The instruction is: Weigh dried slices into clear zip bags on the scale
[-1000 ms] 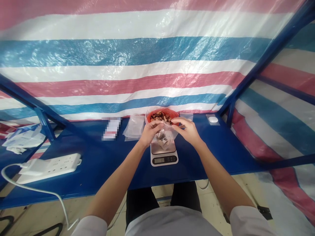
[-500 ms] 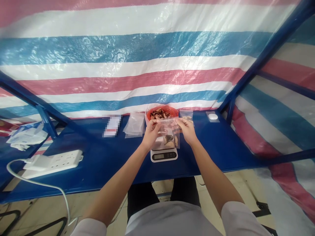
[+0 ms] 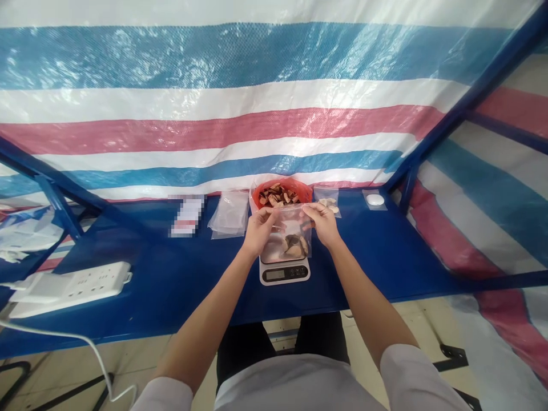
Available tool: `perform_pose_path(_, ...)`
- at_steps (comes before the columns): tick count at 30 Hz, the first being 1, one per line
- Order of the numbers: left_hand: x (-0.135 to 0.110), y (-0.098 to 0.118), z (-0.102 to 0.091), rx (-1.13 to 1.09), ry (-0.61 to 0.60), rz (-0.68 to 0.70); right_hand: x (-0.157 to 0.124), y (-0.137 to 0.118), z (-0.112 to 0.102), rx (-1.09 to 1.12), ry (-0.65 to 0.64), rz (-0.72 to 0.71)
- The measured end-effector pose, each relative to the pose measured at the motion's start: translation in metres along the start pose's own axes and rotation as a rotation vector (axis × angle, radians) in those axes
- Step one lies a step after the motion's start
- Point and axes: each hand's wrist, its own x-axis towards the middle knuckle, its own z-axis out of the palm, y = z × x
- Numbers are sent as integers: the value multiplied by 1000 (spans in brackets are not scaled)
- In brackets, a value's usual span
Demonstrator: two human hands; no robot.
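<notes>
Left hand: The left hand [image 3: 260, 231] is gripping the left side of the bag's open top, with fingers closed on the plastic.

Right hand: The right hand [image 3: 323, 224] is pinching the right side of the same top edge between thumb and fingers, holding the mouth spread.

Bag: A clear plastic bag [image 3: 287, 236] is hanging between both hands, directly above the far part of the scale; whether its bottom is touching the platform, I cannot tell.

Bag contents: Several brown dried pieces [image 3: 294, 245] are lying in the bag's lower right corner.

Scale: A white digital kitchen scale [image 3: 285, 275] is sitting on the table under the bag, with its display facing near; the digits are too small to read.

Far of the hands: A red bowl [image 3: 278, 190] lined with clear plastic is holding a heap of dried slices [image 3: 276, 197], just beyond the bag. To its right, a small clear packet [image 3: 327, 201] is holding pale pieces.

Table: A blue table [image 3: 385, 257] is carrying a stack of clear bags [image 3: 230, 214], a blurred card [image 3: 186, 216] and a white power strip [image 3: 71, 288].
</notes>
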Motion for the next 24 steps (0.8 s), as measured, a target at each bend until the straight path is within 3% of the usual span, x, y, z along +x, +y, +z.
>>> perform_pose_path(14, 13, -22, -10, 14, 113, 115, 12, 29, -1, 12, 77, -3)
perform_pose_path(24, 10, -27, -20, -21, 150, 29, 13, 31, 5, -44, 79, -49)
